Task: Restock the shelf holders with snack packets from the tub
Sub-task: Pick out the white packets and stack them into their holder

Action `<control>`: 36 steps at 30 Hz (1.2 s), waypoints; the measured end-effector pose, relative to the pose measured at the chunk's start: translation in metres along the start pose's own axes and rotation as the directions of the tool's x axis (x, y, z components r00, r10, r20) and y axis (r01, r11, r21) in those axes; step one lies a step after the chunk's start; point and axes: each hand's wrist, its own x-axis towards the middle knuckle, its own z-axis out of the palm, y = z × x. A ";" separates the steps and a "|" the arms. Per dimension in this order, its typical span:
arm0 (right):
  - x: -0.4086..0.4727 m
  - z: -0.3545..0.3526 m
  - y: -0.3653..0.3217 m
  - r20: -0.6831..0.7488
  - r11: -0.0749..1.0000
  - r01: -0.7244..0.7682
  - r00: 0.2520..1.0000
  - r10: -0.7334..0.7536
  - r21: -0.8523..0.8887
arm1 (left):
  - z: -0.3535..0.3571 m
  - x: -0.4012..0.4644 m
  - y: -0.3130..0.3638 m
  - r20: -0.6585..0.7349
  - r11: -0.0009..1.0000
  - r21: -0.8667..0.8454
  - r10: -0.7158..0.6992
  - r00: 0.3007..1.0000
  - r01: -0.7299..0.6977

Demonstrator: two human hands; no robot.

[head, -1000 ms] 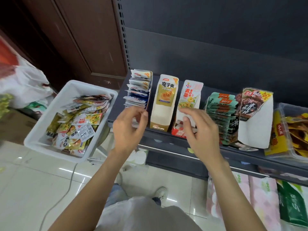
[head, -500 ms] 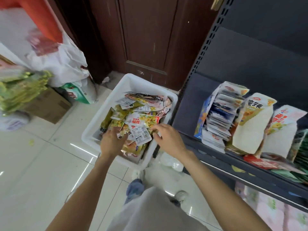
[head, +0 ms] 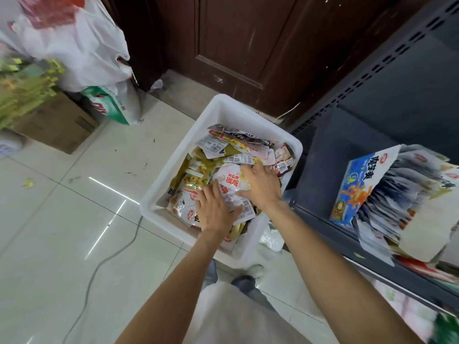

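A white tub [head: 224, 106] stands on the floor tiles, left of the dark shelf [head: 320, 157]. It holds a heap of snack packets [head: 218, 147], yellow-green, white and dark red. My left hand [head: 214, 209] lies flat on the packets at the tub's near end, fingers spread. My right hand [head: 260, 186] rests on the heap beside it, its fingers over a white packet with red print [head: 229, 182] that lies between both hands. On the shelf a blue carton holder [head: 357, 184] is packed with upright packets. A plain beige holder [head: 427, 234] stands next to it.
A dark brown door [head: 248, 45] is behind the tub. To the left are a white plastic bag [head: 82, 45], a green-and-white sack [head: 111, 108] and a cardboard box [head: 57, 125]. A grey cable [head: 99, 264] runs across the tiles. My shoes [head: 248, 274] are at the tub's near edge.
I turned from the shelf holders to the tub. Both hands left the shelf, came down into the tub and now lie deeper on the packets than half a second ago.
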 end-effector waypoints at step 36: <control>-0.150 -0.044 0.016 -0.078 0.065 0.049 0.810 0.582 0.997 | -0.094 -0.009 -0.037 0.107 0.241 -0.958 -0.208 0.972 0.157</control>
